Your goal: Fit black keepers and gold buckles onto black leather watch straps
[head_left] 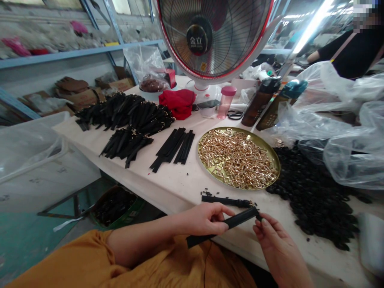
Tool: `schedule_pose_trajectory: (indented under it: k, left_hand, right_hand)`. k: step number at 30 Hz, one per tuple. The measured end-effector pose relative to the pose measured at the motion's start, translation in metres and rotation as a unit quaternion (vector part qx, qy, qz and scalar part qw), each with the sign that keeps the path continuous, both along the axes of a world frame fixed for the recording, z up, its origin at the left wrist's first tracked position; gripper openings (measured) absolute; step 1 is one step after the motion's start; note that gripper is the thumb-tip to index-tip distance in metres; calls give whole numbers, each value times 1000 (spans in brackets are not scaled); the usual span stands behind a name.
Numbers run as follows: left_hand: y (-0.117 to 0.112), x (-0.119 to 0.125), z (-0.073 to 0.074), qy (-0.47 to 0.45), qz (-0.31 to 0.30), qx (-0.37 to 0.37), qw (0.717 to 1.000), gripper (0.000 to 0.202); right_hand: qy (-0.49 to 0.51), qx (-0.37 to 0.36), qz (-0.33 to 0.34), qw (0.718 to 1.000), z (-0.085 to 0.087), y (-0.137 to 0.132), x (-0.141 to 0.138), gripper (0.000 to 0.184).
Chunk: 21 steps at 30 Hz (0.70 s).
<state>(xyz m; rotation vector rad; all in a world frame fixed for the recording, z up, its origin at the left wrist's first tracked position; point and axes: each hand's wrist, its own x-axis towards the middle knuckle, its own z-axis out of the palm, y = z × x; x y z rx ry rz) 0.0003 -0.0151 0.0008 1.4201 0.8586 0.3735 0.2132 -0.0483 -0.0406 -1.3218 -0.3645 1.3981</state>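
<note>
White worktable [177, 184] runs diagonally from the left of the frame to the lower right corner. At top centre stands a large round electric fan [199, 40] with a red-edged grille. A white plastic bin [39, 176] fills the left edge. Mustard-coloured clothing [168, 264] on the wearer spans the bottom. Clear plastic bags [345, 140] crowd the right edge, above a spread heap of black loops [318, 196]. Right of centre, a round gold-coloured tray [272, 150] holds many shiny rectangular metal buckles [240, 160]. Black straps with metal ends lie in a big pile [120, 114] at left of centre, with a smaller pile [124, 144] just below; flat black strips [172, 146] lie between that and the tray.

At lower centre, both hands hold one black strap [240, 219], slanting up to the right, over the table's near edge. The left hand [207, 219] has its thumb and fingers clamped on the strap's middle. The right hand [274, 234] pinches thumb and fingertips together on a small dark part at the strap's right end; its exact shape is unclear. Just beyond lies another black strap with a metal end [225, 201], near scattered tiny black bits [207, 193].
</note>
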Motion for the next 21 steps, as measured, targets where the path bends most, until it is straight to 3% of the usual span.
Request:
schedule_pose_trajectory:
  k: [3, 8, 12, 14, 17, 21]
  left_hand:
    - [2, -3, 0, -12, -17, -23, 1000, 43]
    - [4, -1, -2, -29, -133, -115, 984, 51]
    - [7, 9, -1, -71, -114, -207, 969, 51]
    - [9, 12, 2, -53, -68, -174, 981, 39]
    - [12, 13, 9, 39, -2, -38, 999, 28]
    - [12, 11, 15, 155, 1, 106, 982, 26]
  right_hand:
    - [16, -1, 3, 1000, -3, 1, 2, 28]
    - [-5, 1, 56, 998, -3, -2, -3, 36]
    - [-44, 9, 115, 992, 1, -7, -9, 42]
    - [-64, 20, 119, 991, 3, -8, -11, 44]
    - [-70, 26, 91, 993, 4, -7, -10, 42]
    - [-28, 15, 41, 999, 3, -5, -6, 29]
